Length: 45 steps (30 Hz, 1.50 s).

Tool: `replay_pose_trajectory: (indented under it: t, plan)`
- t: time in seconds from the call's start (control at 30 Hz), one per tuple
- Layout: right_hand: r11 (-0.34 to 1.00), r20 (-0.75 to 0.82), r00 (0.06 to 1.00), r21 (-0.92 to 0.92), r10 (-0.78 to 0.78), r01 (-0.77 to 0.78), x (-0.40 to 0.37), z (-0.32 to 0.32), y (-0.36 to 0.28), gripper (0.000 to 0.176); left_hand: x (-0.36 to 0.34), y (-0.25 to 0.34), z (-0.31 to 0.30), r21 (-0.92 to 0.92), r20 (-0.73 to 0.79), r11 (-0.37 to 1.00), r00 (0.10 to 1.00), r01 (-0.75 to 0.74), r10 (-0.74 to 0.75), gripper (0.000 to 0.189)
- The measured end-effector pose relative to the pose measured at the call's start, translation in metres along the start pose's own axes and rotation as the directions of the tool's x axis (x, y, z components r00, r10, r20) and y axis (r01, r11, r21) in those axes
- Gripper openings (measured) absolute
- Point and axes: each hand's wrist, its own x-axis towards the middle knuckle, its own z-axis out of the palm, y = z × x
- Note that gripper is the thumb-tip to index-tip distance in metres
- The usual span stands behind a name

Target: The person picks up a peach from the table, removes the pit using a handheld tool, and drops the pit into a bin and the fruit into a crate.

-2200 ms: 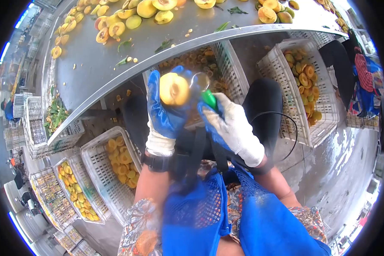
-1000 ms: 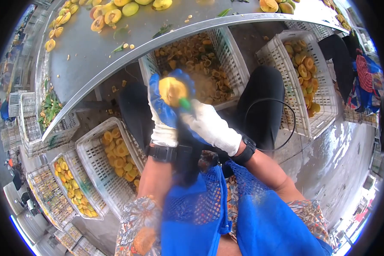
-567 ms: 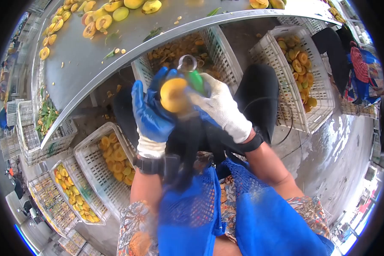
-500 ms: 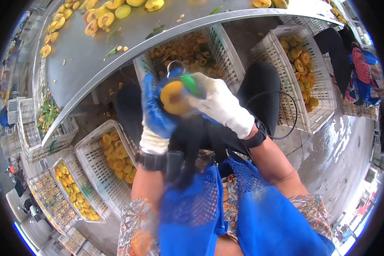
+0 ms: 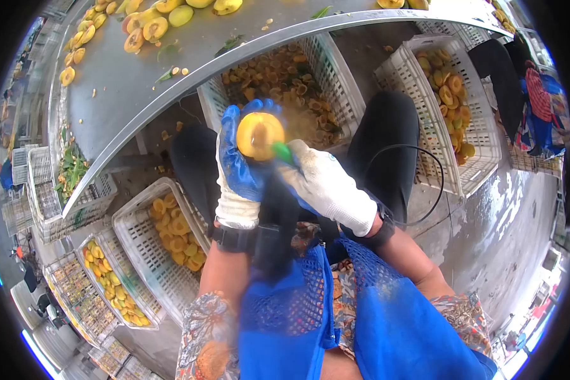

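- Gripping a yellow halved peach (image 5: 259, 135) above the lap, the blue-gloved left hand (image 5: 237, 170) clamps round it.
- White-gloved right hand (image 5: 328, 189) clasps a green-handled scoop (image 5: 283, 152) at its flesh; coring seems unfinished.
- White slatted crate (image 5: 136, 244) holds done halves; grey metal table (image 5: 126, 95) bears more.

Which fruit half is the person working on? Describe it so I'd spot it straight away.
From the curved steel table, drop to the blue-gloved left hand below its edge. The yellow fruit half sits in its fingers, cut face showing. Unlike halves lying in the white crates, it meets the green-handled tool in the right hand.
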Motion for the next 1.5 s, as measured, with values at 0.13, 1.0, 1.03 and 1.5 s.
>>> replay_pose_trajectory:
  t: [0.13, 1.0, 1.03, 1.5]
  plan:
    - [0.999, 0.010, 1.000, -0.033, 0.004, -0.004, 0.000, 0.008, 0.002, 0.028, -0.006, 0.002, 0.005, 0.193, 0.016, 0.976, 0.995, -0.102, 0.100, 0.047]
    - [0.631, 0.513, 0.853, 0.630, 0.100, -0.453, -0.012, 0.023, 0.019, 0.040, -0.002, -0.001, -0.021, 0.506, -0.109, 0.857, 0.993, 0.102, -0.053, 0.049]
    - [0.554, 0.580, 0.805, 0.633, 0.123, -0.541, -0.010, 0.021, 0.020, 0.040, 0.000, 0.000, -0.023, 0.521, -0.074, 0.843, 0.991, 0.132, -0.109, 0.049]
    - [0.139, 0.775, 0.622, 0.608, 0.111, -0.782, -0.011, 0.009, 0.013, 0.038, -0.008, 0.005, 0.001, 0.669, -0.062, 0.735, 0.994, 0.109, -0.092, 0.048]
